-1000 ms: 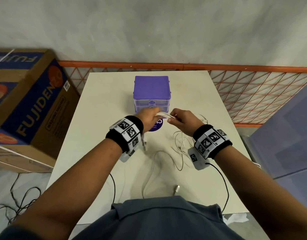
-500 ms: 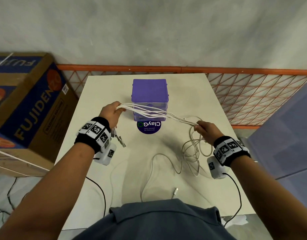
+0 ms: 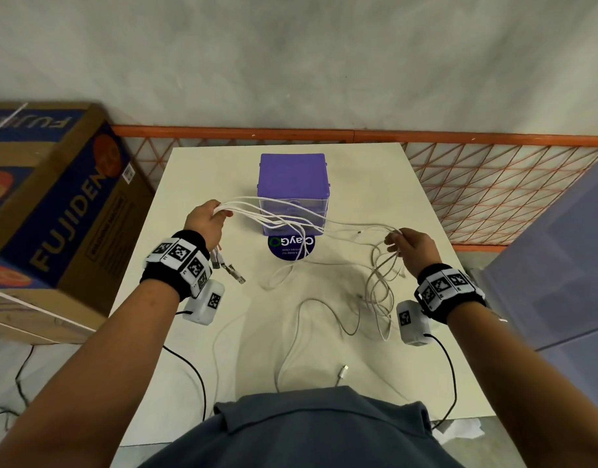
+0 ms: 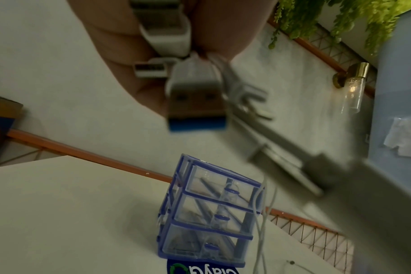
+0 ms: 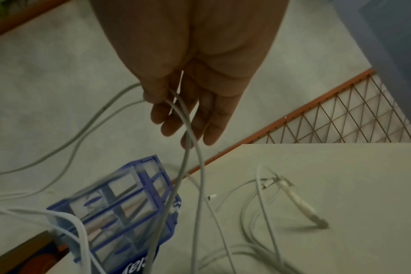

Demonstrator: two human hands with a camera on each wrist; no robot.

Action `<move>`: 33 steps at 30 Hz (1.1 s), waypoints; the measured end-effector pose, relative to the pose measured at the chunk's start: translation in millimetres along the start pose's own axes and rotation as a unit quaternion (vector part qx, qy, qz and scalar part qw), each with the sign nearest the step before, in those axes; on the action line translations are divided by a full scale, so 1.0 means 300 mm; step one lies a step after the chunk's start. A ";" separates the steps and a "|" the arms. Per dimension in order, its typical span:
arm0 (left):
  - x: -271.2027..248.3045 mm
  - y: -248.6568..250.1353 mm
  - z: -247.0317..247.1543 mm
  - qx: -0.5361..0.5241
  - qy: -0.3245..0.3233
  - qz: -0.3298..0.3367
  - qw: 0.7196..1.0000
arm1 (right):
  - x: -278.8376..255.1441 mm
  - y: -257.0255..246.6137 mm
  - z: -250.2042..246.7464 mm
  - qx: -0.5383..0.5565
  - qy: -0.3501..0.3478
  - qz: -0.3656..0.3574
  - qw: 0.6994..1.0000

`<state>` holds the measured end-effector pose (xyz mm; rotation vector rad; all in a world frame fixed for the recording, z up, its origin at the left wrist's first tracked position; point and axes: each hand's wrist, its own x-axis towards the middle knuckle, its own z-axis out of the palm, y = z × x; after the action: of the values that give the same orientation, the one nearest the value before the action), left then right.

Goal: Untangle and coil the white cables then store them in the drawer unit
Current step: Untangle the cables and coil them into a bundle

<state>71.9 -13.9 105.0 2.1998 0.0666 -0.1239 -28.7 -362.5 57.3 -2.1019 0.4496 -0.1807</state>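
Hands (image 3: 206, 219) (image 3: 414, 246) apart, white cables (image 3: 290, 219) between; wrist-view USB plugs (image 4: 195, 98), perhaps four.

Grey wall (image 3: 290, 55) (orange mesh fence (image 3: 493, 190) below)

Showing "FUJIDEN" in tan capitals along the blue side of the cardboard box (image 3: 54, 211), and again, upside down, on its top. Reading "ClayGo", inverted, on the round blue sticker (image 3: 292, 249) in front of the drawer unit (image 3: 293, 184); smaller print beneath staying illegible.
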 end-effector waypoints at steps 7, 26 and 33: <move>-0.018 0.022 -0.006 -0.039 -0.017 0.014 0.999 | 0.011 -0.048 0.000 -0.061 0.028 0.026 0.997; -0.131 0.252 -0.026 -0.197 -0.084 0.052 0.975 | -0.117 -0.178 0.400 -0.067 -0.197 0.104 0.972; -0.046 0.093 -0.076 -0.169 0.007 -0.050 0.984 | -0.074 -0.086 0.229 0.305 0.025 0.189 0.933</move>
<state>62.2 -11.8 142.3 1.8587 0.1917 -0.1411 -22.1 -287.5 42.7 -1.3756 0.7157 -0.1266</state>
